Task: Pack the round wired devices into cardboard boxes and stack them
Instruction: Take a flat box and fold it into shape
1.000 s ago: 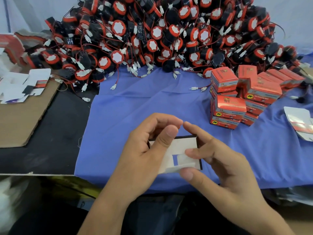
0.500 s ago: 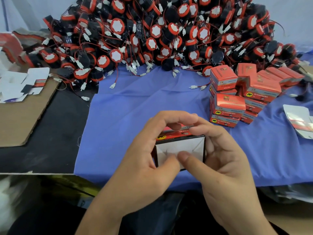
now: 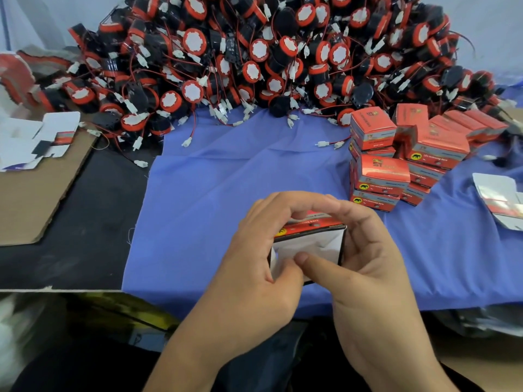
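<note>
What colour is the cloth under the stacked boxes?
The cloth is plain blue, almost violet, with no pattern; the head view shows it best.

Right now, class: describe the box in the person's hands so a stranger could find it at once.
Start at the blue cloth and go to its near edge. There the left hand and right hand grip the box. Unlike the stacked boxes at right, it is held up, with its white end flaps facing the camera.
</note>
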Demonstrator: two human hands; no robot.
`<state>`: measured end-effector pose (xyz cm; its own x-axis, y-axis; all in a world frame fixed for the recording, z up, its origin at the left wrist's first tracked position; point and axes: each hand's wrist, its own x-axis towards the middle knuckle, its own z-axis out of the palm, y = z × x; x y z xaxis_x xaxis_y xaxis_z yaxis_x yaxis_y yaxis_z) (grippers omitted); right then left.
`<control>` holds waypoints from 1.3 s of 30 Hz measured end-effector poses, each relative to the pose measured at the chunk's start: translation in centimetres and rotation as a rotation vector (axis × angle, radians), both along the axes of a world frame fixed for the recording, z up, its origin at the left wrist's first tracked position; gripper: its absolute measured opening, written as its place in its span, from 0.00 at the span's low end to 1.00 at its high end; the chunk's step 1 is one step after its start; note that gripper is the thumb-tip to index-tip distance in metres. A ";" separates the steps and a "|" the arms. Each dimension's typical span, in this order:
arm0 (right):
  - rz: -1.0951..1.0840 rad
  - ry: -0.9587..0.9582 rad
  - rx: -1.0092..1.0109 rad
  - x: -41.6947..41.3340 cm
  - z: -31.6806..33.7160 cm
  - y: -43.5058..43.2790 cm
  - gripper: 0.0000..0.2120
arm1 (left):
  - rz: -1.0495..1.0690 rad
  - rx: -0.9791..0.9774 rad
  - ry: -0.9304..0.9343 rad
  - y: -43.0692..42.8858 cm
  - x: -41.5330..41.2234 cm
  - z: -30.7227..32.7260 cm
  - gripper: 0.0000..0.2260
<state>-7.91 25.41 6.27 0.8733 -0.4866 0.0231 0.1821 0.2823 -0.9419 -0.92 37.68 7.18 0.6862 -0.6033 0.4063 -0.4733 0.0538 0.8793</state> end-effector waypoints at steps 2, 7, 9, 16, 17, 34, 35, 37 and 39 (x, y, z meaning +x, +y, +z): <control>0.023 0.045 0.049 0.1 0.1 -0.2 0.30 | 0.013 0.002 -0.005 -0.2 0.0 -0.3 0.33; 0.194 0.129 0.143 0.4 0.5 -0.8 0.30 | 0.019 -0.081 0.045 -0.5 0.2 -1.2 0.34; 0.257 0.118 0.177 0.5 0.6 -1.0 0.25 | 0.081 -0.120 0.076 -0.5 0.5 -1.7 0.35; 0.206 0.101 0.038 0.5 0.5 -1.8 0.20 | 0.148 -0.177 0.537 0.7 1.9 -3.2 0.39; 0.204 0.108 0.027 0.5 0.4 -1.9 0.22 | 0.113 -0.190 0.629 0.9 2.3 -3.2 0.41; 0.228 0.114 -0.022 1.1 0.0 -1.8 0.20 | -0.117 -0.478 1.032 0.1 2.1 -5.4 0.51; 0.221 0.121 -0.004 1.1 -0.1 -1.7 0.19 | -0.128 -0.483 1.014 0.0 2.1 -5.4 0.50; 0.191 0.142 0.031 1.2 -0.3 -1.7 0.19 | -0.149 -0.486 0.980 -0.1 1.9 -5.4 0.49; 0.153 0.168 0.052 1.2 -0.4 -1.8 0.19 | -0.164 -0.491 0.962 -0.3 1.6 -5.6 0.48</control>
